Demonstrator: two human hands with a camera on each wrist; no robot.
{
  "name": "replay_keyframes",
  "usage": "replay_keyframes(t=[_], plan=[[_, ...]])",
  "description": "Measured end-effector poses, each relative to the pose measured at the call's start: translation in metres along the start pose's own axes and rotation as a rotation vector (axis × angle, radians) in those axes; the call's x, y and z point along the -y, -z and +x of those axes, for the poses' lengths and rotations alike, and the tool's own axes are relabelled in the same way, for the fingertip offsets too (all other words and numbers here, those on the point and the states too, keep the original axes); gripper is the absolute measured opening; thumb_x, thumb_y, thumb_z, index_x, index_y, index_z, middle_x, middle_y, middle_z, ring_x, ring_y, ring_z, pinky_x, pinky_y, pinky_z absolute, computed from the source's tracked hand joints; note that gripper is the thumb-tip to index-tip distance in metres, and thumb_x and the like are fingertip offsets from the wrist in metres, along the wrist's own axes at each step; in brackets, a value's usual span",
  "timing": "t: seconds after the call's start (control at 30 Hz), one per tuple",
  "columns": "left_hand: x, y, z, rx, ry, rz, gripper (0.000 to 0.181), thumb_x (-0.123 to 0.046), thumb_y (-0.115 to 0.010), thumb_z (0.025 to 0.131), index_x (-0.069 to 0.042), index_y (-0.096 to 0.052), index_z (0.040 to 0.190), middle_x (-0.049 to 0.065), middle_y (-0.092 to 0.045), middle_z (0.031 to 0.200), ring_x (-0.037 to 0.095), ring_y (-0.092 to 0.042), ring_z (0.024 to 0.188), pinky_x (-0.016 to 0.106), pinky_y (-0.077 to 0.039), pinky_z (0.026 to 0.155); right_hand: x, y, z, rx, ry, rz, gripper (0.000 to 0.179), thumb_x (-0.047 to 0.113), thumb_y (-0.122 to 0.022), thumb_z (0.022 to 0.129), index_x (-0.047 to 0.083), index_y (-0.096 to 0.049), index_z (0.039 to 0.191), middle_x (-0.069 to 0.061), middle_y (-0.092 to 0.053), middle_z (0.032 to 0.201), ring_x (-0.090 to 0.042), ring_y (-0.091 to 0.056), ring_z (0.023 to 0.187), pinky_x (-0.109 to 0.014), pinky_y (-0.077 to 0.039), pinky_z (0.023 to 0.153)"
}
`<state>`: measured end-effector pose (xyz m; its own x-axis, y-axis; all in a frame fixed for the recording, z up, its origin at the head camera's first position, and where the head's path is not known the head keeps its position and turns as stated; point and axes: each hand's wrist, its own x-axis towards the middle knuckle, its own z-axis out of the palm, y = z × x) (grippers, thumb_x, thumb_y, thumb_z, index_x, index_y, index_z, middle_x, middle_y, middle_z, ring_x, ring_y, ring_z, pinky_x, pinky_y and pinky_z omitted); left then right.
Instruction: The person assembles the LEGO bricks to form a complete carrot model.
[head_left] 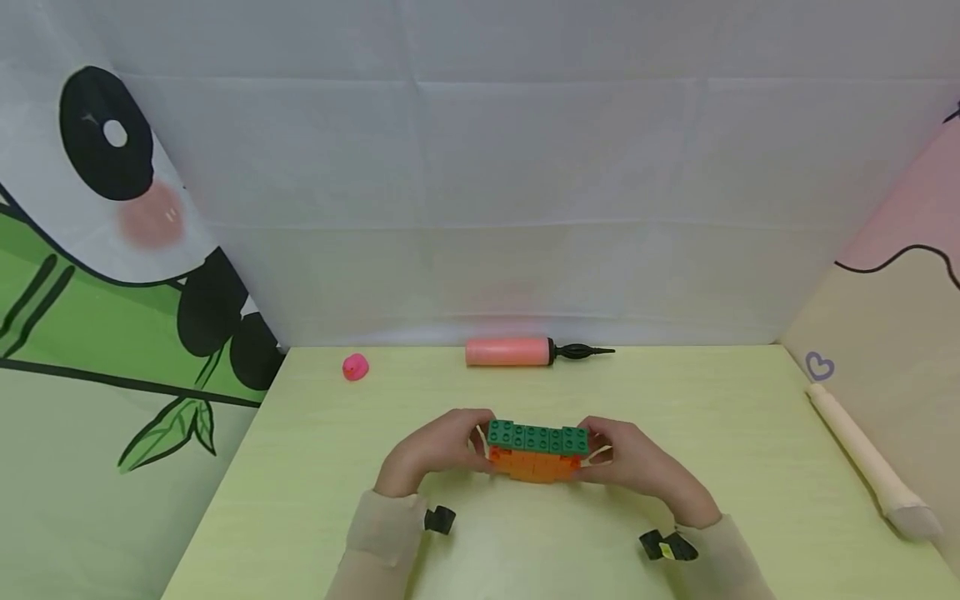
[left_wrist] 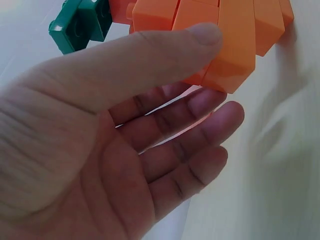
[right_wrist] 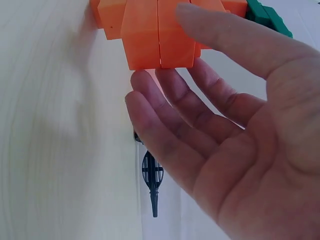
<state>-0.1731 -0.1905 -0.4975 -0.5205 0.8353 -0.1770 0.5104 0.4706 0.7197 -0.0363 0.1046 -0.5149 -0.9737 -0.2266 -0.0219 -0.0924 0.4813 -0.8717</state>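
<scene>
An assembly of toy building blocks (head_left: 535,465) stands on the table between both hands, orange below with a row of green studded blocks (head_left: 537,437) along its top. From the left side my left hand (head_left: 442,448) holds it, thumb on the near orange face and fingers behind. On the opposite end my right hand (head_left: 633,457) grips it the same way. In the left wrist view the thumb lies across the orange blocks (left_wrist: 232,45). The right wrist view shows the thumb tip against the orange blocks (right_wrist: 142,35), with the fingers curving beneath and behind.
Behind the blocks, at the table's back edge, lies a pink hand pump (head_left: 508,352) with a black nozzle. A small pink toy (head_left: 356,367) sits at the back left. Along the right edge rests a long cream-coloured roll (head_left: 862,454). A pale cloth (head_left: 525,167) hangs behind.
</scene>
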Motion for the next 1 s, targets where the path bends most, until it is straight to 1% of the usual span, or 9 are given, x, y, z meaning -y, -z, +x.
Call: replay_keyframes(t=[0.17,0.3,0.4,0.5,0.57,0.73,0.83,0.93,1.0], plan=[[-0.001,0.002,0.001,-0.004,-0.013,-0.014,0.03,-0.019,-0.089,0.086,-0.017,-0.063,0.1,-0.006,-0.067,0.096,0.012,-0.065,0.086,0.032,-0.055,0.074,-0.002,0.001,0.001,-0.018,0.016,-0.004,0.033,0.013,-0.087,0.086,0.007,-0.066,0.112,-0.001,-0.07,0.105,-0.029,-0.069,0.099,-0.037,-0.059,0.085],[-0.001,0.002,0.001,-0.022,-0.026,-0.046,0.026,-0.018,-0.086,0.088,-0.017,-0.065,0.103,-0.006,-0.067,0.1,0.015,-0.066,0.09,0.031,-0.056,0.076,-0.004,0.001,0.001,-0.038,0.023,-0.022,0.027,0.009,-0.083,0.089,0.007,-0.065,0.108,-0.001,-0.069,0.102,-0.029,-0.07,0.1,-0.032,-0.059,0.083],[0.0,0.002,0.001,-0.036,-0.02,-0.072,0.023,-0.017,-0.084,0.09,-0.016,-0.067,0.105,-0.005,-0.068,0.101,0.015,-0.066,0.091,0.031,-0.057,0.077,-0.005,0.001,0.001,-0.045,0.023,-0.021,0.023,0.01,-0.08,0.092,0.006,-0.065,0.11,-0.002,-0.069,0.103,-0.03,-0.07,0.102,-0.031,-0.059,0.083],[0.001,0.002,0.001,-0.049,-0.009,-0.101,0.02,-0.018,-0.081,0.093,-0.013,-0.068,0.107,-0.004,-0.068,0.101,0.016,-0.067,0.091,0.032,-0.057,0.079,-0.005,0.0,0.002,-0.055,0.029,-0.017,0.023,0.012,-0.077,0.096,0.004,-0.068,0.115,-0.004,-0.07,0.108,-0.03,-0.07,0.102,-0.03,-0.058,0.085],[0.002,0.002,0.0,-0.059,0.004,-0.125,0.021,-0.019,-0.08,0.093,-0.011,-0.07,0.111,-0.004,-0.069,0.101,0.017,-0.066,0.091,0.033,-0.056,0.08,-0.006,0.0,0.002,-0.062,0.031,-0.02,0.021,0.014,-0.075,0.098,0.004,-0.068,0.115,-0.005,-0.07,0.11,-0.028,-0.069,0.102,-0.029,-0.058,0.086],[0.005,0.001,0.002,-0.081,0.017,-0.169,0.025,-0.018,-0.077,0.095,-0.005,-0.074,0.117,-0.003,-0.072,0.1,0.017,-0.066,0.089,0.034,-0.056,0.08,-0.007,-0.002,0.004,-0.086,0.015,-0.026,0.025,0.016,-0.072,0.1,0.002,-0.069,0.12,-0.005,-0.071,0.112,-0.026,-0.069,0.101,-0.028,-0.057,0.087],[0.008,-0.001,0.004,-0.087,0.024,-0.19,0.028,-0.017,-0.074,0.098,-0.002,-0.074,0.122,-0.003,-0.073,0.101,0.016,-0.067,0.09,0.034,-0.055,0.082,-0.009,-0.003,0.006,-0.116,-0.006,-0.039,0.028,0.018,-0.071,0.101,0.001,-0.069,0.123,-0.005,-0.072,0.113,-0.024,-0.069,0.1,-0.028,-0.057,0.086],[0.009,-0.003,0.006,-0.095,0.035,-0.219,0.031,-0.017,-0.072,0.099,0.001,-0.073,0.125,0.0,-0.075,0.104,0.018,-0.069,0.092,0.036,-0.056,0.085,-0.011,-0.006,0.007,-0.157,-0.025,-0.064,0.03,0.02,-0.069,0.103,0.0,-0.07,0.125,-0.005,-0.073,0.112,-0.021,-0.069,0.097,-0.028,-0.057,0.084],[0.009,-0.004,0.007,-0.102,0.051,-0.237,0.029,-0.017,-0.072,0.1,0.0,-0.074,0.124,0.001,-0.076,0.104,0.02,-0.069,0.092,0.036,-0.056,0.086,-0.011,-0.009,0.008,-0.188,-0.043,-0.071,0.031,0.021,-0.069,0.103,0.0,-0.07,0.125,-0.005,-0.074,0.112,-0.021,-0.07,0.097,-0.03,-0.057,0.084]])
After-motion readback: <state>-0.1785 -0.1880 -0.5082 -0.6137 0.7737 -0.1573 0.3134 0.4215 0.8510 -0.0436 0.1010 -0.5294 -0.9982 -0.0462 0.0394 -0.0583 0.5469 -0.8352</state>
